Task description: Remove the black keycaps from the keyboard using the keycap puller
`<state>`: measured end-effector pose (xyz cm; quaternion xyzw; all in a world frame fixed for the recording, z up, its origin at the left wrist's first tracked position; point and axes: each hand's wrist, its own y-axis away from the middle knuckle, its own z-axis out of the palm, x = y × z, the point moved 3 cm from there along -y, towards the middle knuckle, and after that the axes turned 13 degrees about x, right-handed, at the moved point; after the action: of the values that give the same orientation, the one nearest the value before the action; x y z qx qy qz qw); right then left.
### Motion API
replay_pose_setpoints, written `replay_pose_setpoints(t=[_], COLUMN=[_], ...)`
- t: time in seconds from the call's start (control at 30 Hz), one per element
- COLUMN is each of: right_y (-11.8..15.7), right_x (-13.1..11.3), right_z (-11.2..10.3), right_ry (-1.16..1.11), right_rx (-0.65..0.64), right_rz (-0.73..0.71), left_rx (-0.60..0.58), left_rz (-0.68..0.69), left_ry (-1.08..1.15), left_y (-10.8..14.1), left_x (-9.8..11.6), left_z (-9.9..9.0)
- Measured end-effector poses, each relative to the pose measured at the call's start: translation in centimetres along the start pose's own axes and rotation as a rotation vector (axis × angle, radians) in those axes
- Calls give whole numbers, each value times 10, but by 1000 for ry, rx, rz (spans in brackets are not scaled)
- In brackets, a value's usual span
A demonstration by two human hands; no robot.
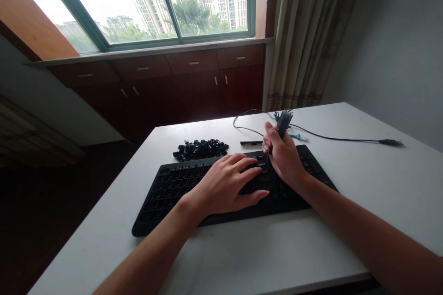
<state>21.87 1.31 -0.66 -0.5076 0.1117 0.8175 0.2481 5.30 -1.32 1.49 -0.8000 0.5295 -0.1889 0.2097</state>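
A black keyboard [166, 193] lies at a slant on the white table, with bare key sockets showing on its left part. My left hand [231, 182] rests on the middle of it, palm down, fingers spread. Over the keyboard's right part, my right hand [282, 152] is wrapped round a dark-handled tool [284, 122], whose thick end points up. A thin tip shows below the fist, near the keys. Behind the keyboard sits a heap of black keycaps [200, 149].
A black strip [251, 143] and a small blue brush-like item [296, 137] lie behind the keyboard. A black cable [332, 138] runs right to its plug. The white table's [363, 170] far edge faces brown cabinets [194, 87] under a window.
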Motion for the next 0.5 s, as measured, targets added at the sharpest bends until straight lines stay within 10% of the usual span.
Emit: replay_pose_setpoints(t=[0.5], right_y=[7], right_x=[-4], right_z=[0], right_ry=[186], right_rx=[-119], right_rz=[-192], left_rx=[20], left_rz=[-50], left_ry=[44], left_y=[-1], left_x=[2], left_z=[3])
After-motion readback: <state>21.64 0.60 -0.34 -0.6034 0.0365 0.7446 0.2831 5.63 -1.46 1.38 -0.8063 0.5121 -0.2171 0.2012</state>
